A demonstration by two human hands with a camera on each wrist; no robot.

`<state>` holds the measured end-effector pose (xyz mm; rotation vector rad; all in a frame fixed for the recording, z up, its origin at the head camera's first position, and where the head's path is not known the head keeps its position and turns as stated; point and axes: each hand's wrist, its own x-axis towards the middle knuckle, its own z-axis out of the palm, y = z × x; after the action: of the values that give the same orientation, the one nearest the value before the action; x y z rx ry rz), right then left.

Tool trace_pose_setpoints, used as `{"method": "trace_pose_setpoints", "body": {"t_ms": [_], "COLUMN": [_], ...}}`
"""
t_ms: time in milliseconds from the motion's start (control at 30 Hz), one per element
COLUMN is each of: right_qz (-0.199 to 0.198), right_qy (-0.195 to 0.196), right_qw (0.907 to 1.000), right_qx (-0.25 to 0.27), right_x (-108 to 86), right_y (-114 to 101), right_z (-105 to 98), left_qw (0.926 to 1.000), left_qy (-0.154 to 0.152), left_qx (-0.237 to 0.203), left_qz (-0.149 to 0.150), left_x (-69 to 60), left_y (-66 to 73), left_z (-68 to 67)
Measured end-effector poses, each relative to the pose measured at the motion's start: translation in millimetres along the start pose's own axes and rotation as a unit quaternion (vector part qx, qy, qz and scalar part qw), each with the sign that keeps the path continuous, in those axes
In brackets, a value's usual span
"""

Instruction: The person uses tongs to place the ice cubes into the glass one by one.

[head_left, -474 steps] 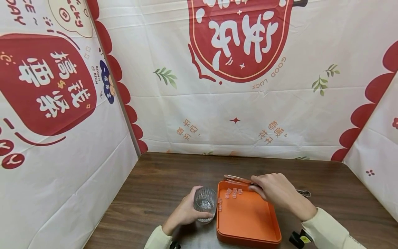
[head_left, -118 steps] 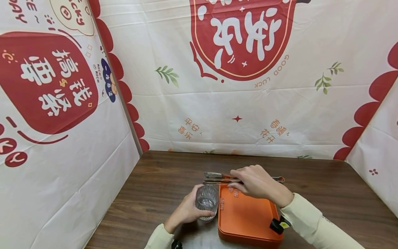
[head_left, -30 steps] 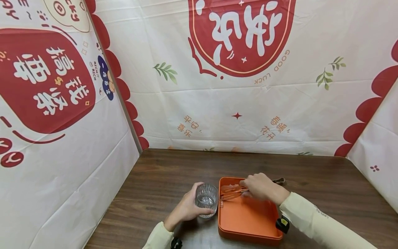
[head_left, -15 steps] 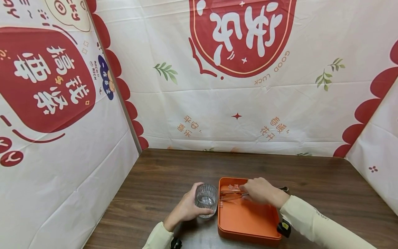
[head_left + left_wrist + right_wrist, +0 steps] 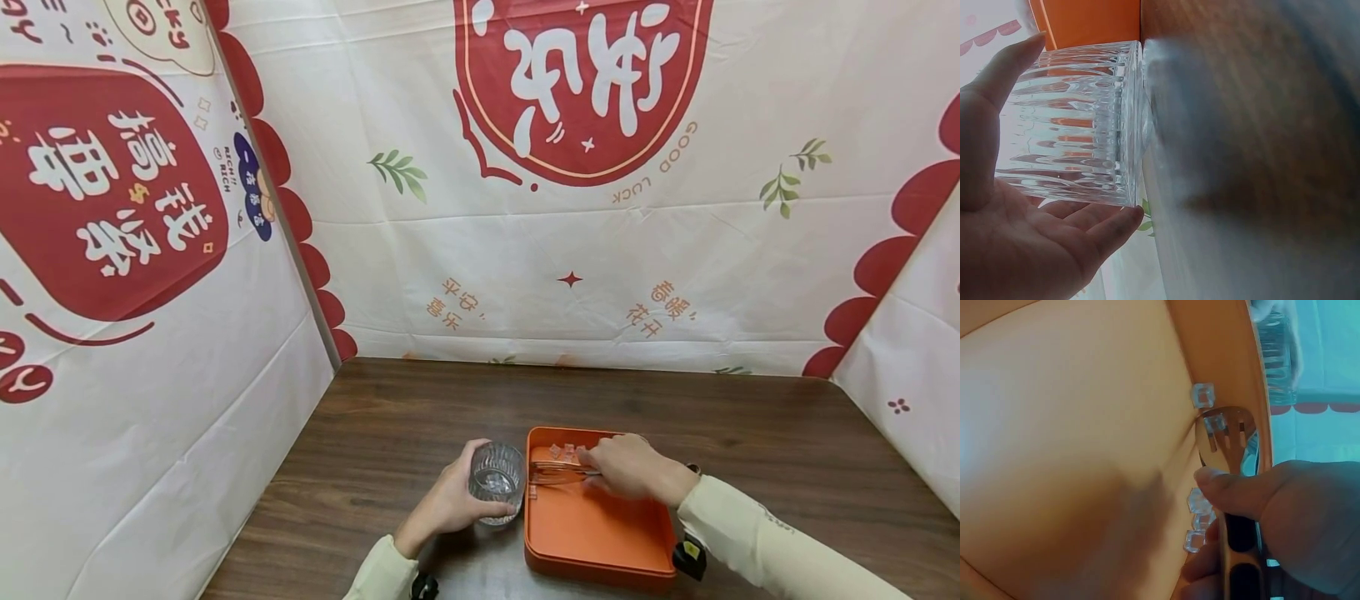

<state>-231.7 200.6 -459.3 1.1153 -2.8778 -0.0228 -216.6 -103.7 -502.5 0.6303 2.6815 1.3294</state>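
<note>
My left hand (image 5: 452, 498) grips a clear ribbed glass (image 5: 498, 482), thumb on the near side, fingers behind it. The glass stands upright on the table against the left side of an orange tray (image 5: 600, 537). My right hand (image 5: 632, 467) holds metal tongs (image 5: 558, 477), their slotted ends low in the tray by its left wall. In the right wrist view, a small clear cube (image 5: 1214, 422) shows at the slotted end of the tongs; whether it is pinched is unclear. Another cube (image 5: 1202, 395) lies just beyond, and several more cubes (image 5: 1199, 501) lie beside the right fingers.
The tray's raised rim (image 5: 527, 546) stands between the glass and the cubes. Brown wooden table (image 5: 420, 408) surrounds both. A printed white cloth (image 5: 465, 250) hangs behind the table, with more cloth at the left and right sides.
From above the glass 3.9 seconds ago, the tongs have come down into the tray. Over the last second, their ends have drawn closer together. The left hand and glass stay nearly still.
</note>
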Motion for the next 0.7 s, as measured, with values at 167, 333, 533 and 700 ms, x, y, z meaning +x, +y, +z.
{"method": "trace_pose_setpoints", "body": {"t_ms": [167, 333, 533, 700], "right_qz": [-0.001, 0.003, 0.0, -0.011], "right_qy": [0.006, 0.003, 0.007, 0.022], "right_qw": [1.0, 1.0, 1.0, 0.9997], "right_qx": [-0.004, 0.003, 0.002, -0.006], "right_x": [-0.8, 0.0, 0.0, -1.8], "right_y": [-1.3, -1.1, -1.0, -1.6], "right_z": [-0.4, -1.7, -1.0, 0.1], "left_qw": [1.0, 1.0, 1.0, 1.0], "left_qy": [0.0, 0.004, 0.004, 0.001], "left_qx": [-0.001, 0.003, 0.003, 0.001], "left_qz": [-0.006, -0.005, -0.002, 0.0], "left_x": [0.9, 1.9, 1.8, 1.1], "left_y": [0.9, 1.1, 0.3, -0.4], "left_z": [0.0, -0.4, -0.5, -0.1]}}
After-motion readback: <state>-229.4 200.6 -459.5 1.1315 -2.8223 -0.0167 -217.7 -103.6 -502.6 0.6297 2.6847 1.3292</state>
